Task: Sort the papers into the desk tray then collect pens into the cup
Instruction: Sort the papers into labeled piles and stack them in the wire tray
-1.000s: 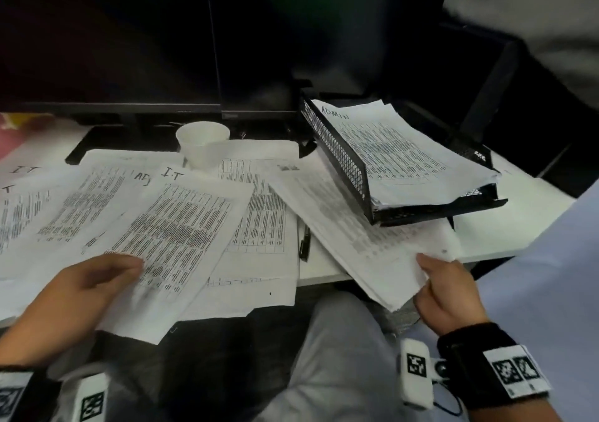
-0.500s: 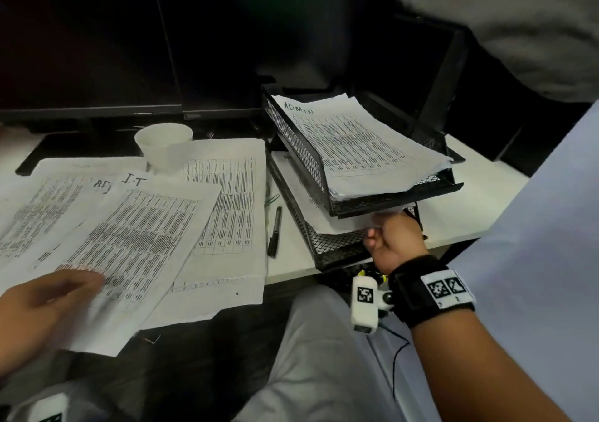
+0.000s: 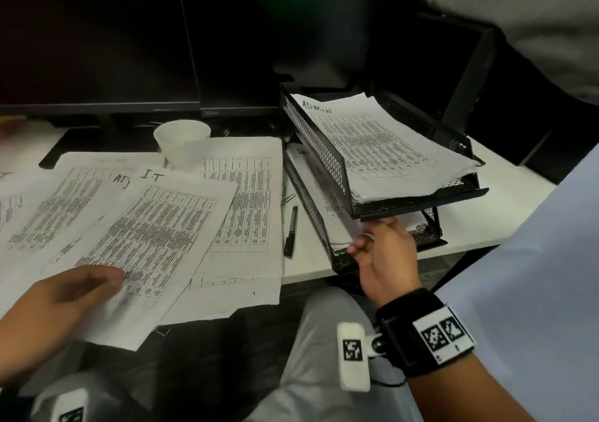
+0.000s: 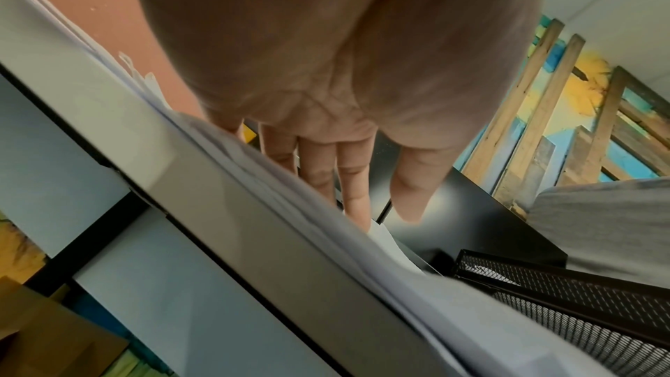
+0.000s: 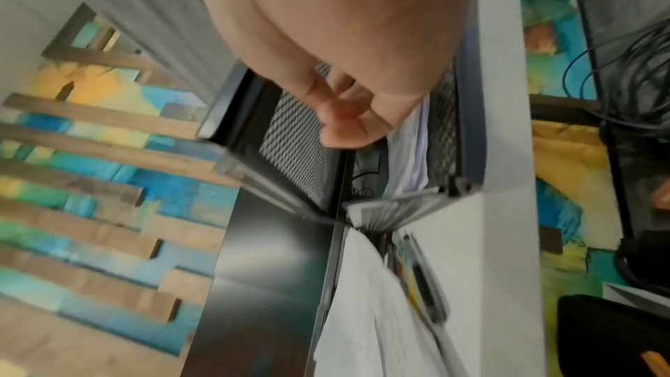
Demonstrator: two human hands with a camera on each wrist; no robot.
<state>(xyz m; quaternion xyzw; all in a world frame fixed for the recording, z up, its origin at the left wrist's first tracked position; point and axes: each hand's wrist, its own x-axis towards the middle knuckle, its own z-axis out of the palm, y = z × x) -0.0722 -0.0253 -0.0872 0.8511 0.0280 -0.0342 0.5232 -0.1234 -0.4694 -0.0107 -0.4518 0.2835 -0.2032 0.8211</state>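
A black mesh two-tier desk tray (image 3: 421, 199) stands at the right of the desk. Its top tier holds a stack of papers marked ADMIN (image 3: 382, 149), and the lower tier holds more papers (image 3: 334, 224). My right hand (image 3: 372, 235) is at the front of the lower tier with fingers relaxed and nothing in them; the right wrist view shows the right hand (image 5: 348, 119) against the tray mesh (image 5: 297, 148). My left hand (image 3: 107, 279) rests flat on a sheet marked I-T (image 3: 155, 237) among several loose sheets. A black pen (image 3: 290, 227) lies between the sheets and the tray. A white cup (image 3: 182, 144) stands behind the sheets.
Two dark monitors (image 3: 129, 49) stand along the back of the white desk (image 3: 505, 201). A paper clip (image 3: 288, 198) lies just above the pen. The loose sheets overhang the desk's front edge above my lap. A person in grey stands at the far right.
My right hand carried a sheet from the desk into the tray's lower tier, then let it go and opened. My left hand stayed on the I-T sheet.
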